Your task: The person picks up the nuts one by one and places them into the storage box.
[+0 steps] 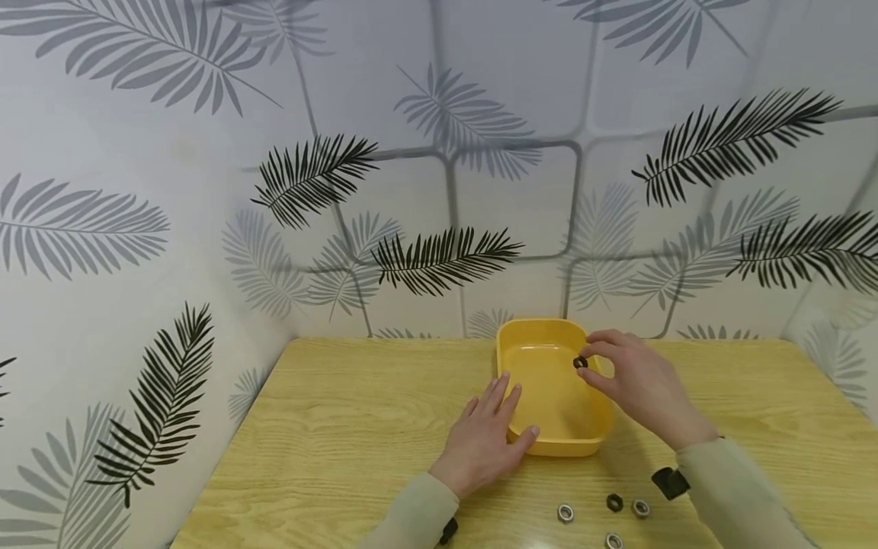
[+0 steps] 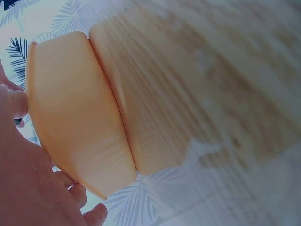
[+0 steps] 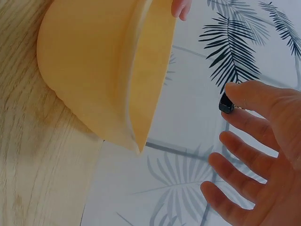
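Observation:
A black hex nut (image 1: pixel 580 363) is pinched between thumb and forefinger of my right hand (image 1: pixel 638 381), above the right side of a yellow plastic tub (image 1: pixel 555 447). In the right wrist view the same dark nut (image 3: pixel 226 104) sits at the fingertips, apart from the tub wall (image 3: pixel 89 61). My left hand (image 1: pixel 482 441) rests on the tub's near-left rim with its fingers spread and fairly straight. The left wrist view shows that hand (image 2: pixel 33 174) along the rim, beside the outer wall (image 2: pixel 82 113). The visible tub floor holds no nuts.
On the wooden table (image 1: pixel 357 427) near the front lie a black nut (image 1: pixel 614 502) and silver nuts, one by the left forearm (image 1: pixel 565 513), one beside the black nut (image 1: pixel 641 508), one at the frame's lower edge (image 1: pixel 613 541). A leaf-patterned wall (image 1: pixel 411 198) stands behind.

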`<control>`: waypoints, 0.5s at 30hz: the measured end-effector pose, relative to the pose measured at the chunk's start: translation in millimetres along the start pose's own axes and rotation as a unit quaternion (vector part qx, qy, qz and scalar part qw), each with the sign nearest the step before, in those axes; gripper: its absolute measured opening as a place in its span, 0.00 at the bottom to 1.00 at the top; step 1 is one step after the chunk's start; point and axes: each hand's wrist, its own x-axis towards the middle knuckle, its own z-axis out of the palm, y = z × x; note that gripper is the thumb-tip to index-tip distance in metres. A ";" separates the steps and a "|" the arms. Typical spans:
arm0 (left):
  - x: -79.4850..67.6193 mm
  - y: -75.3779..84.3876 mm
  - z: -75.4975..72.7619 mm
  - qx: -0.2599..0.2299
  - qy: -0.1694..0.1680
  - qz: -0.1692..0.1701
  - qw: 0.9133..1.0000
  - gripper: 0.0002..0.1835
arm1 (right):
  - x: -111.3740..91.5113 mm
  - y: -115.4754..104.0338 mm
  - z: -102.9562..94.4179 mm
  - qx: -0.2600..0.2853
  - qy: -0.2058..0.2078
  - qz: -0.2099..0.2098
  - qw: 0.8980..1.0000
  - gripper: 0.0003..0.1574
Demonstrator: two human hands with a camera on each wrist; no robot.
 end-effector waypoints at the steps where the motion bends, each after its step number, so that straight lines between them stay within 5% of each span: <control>1: 0.1 0.1 -0.2 -0.001 0.000 0.000 1.000 0.41 | 1.0 0.2 1.1 0.000 0.000 0.004 1.000 0.16; 15: -0.2 0.7 -0.9 -0.003 0.000 -0.002 1.000 0.39 | 13.2 5.1 19.7 -0.002 -0.010 0.025 1.000 0.18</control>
